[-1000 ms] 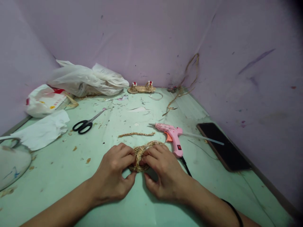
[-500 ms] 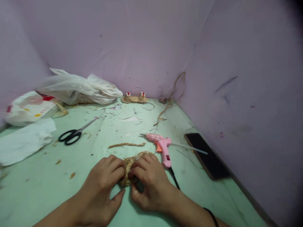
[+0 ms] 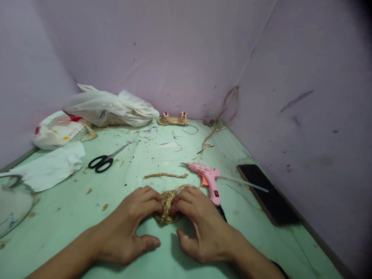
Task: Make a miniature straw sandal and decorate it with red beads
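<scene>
A small braided straw piece (image 3: 167,205) lies on the green tabletop between my two hands. An arched band stands up at its near end, and a coiled edge runs back to the right. My left hand (image 3: 133,223) grips it from the left, fingers curled against the band and thumb held apart. From the other side my right hand (image 3: 200,224) has its fingers bent into the band, thumb also off the piece. Fingertips of both hands are partly hidden. Just beyond lies a short braided straw strip (image 3: 165,175). A pink glue gun (image 3: 207,178) rests right of my right hand.
Black-handled scissors (image 3: 106,161) and white cloth or paper (image 3: 55,166) lie left. A phone (image 3: 267,193) lies along the right wall. At the back are a plastic bag (image 3: 110,108), a straw piece with two flower-like decorations (image 3: 173,121), a wire ring (image 3: 190,130) and loose straw (image 3: 207,141).
Both thumbs have moved away from the braided straw piece, while the fingers stay on it. The view has shifted left, so a pale rounded object now shows at the left edge.
</scene>
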`<action>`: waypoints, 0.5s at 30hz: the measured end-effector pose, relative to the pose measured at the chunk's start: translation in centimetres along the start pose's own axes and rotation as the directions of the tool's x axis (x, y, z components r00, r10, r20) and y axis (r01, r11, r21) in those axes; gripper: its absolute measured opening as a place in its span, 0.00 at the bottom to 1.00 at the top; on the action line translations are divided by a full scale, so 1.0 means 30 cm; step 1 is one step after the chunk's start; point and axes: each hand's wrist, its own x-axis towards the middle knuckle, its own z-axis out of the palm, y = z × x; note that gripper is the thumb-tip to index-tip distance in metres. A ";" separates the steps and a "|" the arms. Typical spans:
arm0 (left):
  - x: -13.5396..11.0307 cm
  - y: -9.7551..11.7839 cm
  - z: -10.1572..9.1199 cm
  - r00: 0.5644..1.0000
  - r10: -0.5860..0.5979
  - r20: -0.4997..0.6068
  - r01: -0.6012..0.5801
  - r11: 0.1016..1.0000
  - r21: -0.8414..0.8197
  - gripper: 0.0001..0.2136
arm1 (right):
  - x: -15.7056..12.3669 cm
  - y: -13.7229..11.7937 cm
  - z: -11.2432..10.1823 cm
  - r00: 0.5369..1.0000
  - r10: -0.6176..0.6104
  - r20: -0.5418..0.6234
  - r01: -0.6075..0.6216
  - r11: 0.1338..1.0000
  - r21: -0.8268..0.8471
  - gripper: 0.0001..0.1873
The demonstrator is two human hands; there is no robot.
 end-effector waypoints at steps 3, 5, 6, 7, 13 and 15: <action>-0.016 -0.027 -0.012 0.999 0.007 -0.040 -0.012 0.994 -0.111 0.14 | -0.009 0.008 -0.032 0.995 -0.014 -0.099 0.027 0.991 0.131 0.14; -0.031 -0.043 -0.015 0.982 -0.042 -0.186 0.009 0.984 -0.176 0.12 | -0.018 0.021 -0.051 0.974 -0.019 -0.226 0.062 0.981 0.186 0.11; -0.038 -0.049 -0.017 0.953 -0.090 -0.288 0.026 0.976 -0.217 0.09 | -0.024 0.030 -0.060 0.958 -0.010 -0.288 0.074 0.975 0.209 0.09; -0.045 -0.054 -0.020 0.909 -0.151 -0.388 0.044 0.962 -0.270 0.07 | -0.030 0.039 -0.068 0.938 0.003 -0.346 0.083 0.969 0.234 0.09; -0.053 -0.052 -0.060 0.669 -0.547 -0.502 0.132 0.753 -0.644 0.03 | -0.055 0.068 -0.083 0.831 0.148 -0.536 0.134 0.882 0.452 0.09; -0.044 -0.047 -0.065 0.674 -0.574 -0.464 0.153 0.723 -0.673 0.04 | -0.057 0.068 -0.081 0.815 0.211 -0.539 0.122 0.848 0.516 0.09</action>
